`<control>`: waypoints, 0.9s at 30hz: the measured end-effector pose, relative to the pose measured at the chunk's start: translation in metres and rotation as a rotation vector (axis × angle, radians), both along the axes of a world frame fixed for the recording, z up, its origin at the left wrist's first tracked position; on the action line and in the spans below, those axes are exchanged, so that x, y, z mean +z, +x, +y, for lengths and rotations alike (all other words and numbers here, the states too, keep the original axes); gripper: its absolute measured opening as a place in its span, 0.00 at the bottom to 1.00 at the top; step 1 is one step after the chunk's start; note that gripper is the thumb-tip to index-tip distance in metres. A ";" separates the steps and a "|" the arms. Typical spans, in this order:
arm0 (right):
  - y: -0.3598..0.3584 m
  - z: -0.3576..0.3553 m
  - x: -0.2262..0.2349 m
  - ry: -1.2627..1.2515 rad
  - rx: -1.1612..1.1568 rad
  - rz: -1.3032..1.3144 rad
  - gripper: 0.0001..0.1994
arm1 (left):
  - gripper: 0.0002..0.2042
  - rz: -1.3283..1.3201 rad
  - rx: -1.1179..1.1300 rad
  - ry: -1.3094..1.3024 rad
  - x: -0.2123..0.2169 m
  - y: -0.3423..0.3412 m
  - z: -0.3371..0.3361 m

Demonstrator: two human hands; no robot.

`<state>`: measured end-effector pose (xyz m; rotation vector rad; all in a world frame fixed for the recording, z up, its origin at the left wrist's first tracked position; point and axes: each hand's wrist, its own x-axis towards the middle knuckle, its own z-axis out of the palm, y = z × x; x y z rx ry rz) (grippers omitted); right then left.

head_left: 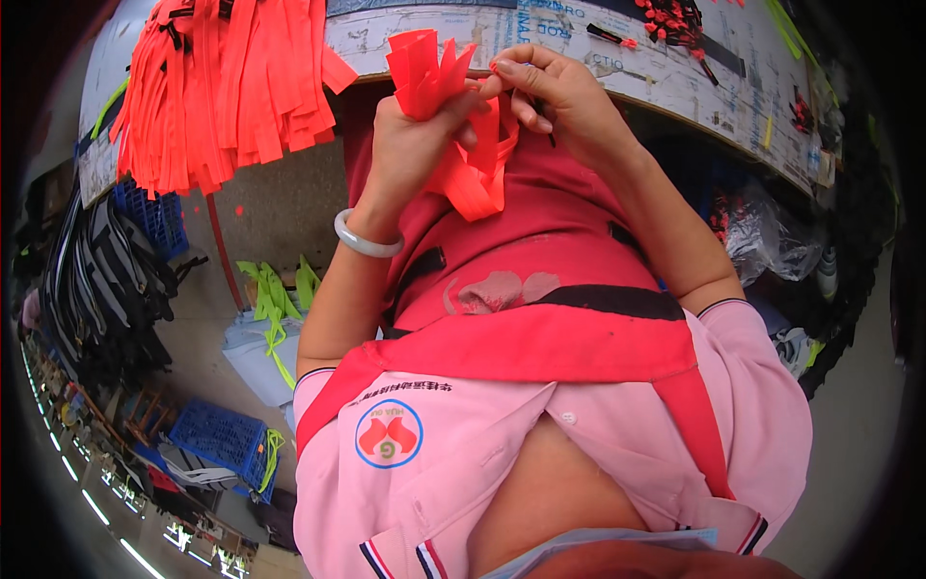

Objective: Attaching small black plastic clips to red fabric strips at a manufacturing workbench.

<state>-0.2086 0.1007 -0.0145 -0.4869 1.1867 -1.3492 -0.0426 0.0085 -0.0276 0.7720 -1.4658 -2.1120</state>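
A bundle of bright orange-red zipper strips [415, 72] is gripped in my left hand [420, 140], its ends standing up above the fist. Lower parts of the same bundle loop down [473, 188] against my red apron [540, 241]. My right hand [559, 92] is close beside the left, with thumb and forefinger pinched on a tiny red piece [496, 67] near the strips. What that piece is cannot be made out clearly. A short dark end [552, 140] shows below the curled right fingers.
At the left, many orange-red zipper strips [231, 96] hang over the table's edge. Small red-and-black zipper pulls [673, 24] lie piled on the worn white tabletop [617, 82]. Blue crates [217, 439], dark bundled goods [101, 280] and yellow-green strips [275, 299] stand lower left.
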 end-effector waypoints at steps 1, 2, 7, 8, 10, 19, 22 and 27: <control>0.000 0.000 -0.001 -0.004 0.019 0.004 0.12 | 0.08 -0.001 0.000 0.001 -0.001 0.000 0.000; 0.000 -0.001 -0.001 -0.003 0.019 0.003 0.12 | 0.08 -0.019 0.001 0.011 -0.001 -0.001 0.000; 0.005 -0.002 -0.005 0.018 0.041 0.237 0.11 | 0.08 -0.022 0.017 0.022 -0.005 -0.001 -0.001; 0.006 -0.002 -0.005 0.018 0.043 0.238 0.11 | 0.08 -0.011 0.018 0.017 -0.007 -0.001 -0.002; 0.009 -0.002 -0.002 0.010 -0.009 0.248 0.12 | 0.08 0.002 0.021 0.011 -0.008 0.000 -0.003; 0.007 -0.004 -0.006 0.019 0.015 -0.045 0.08 | 0.06 -0.009 -0.008 0.007 -0.011 0.000 -0.003; 0.017 -0.006 -0.004 0.017 -0.059 -0.125 0.08 | 0.05 -0.023 0.032 -0.014 -0.012 -0.003 0.000; 0.020 -0.005 -0.006 0.037 -0.055 -0.065 0.09 | 0.05 0.015 0.017 -0.040 -0.013 -0.004 0.000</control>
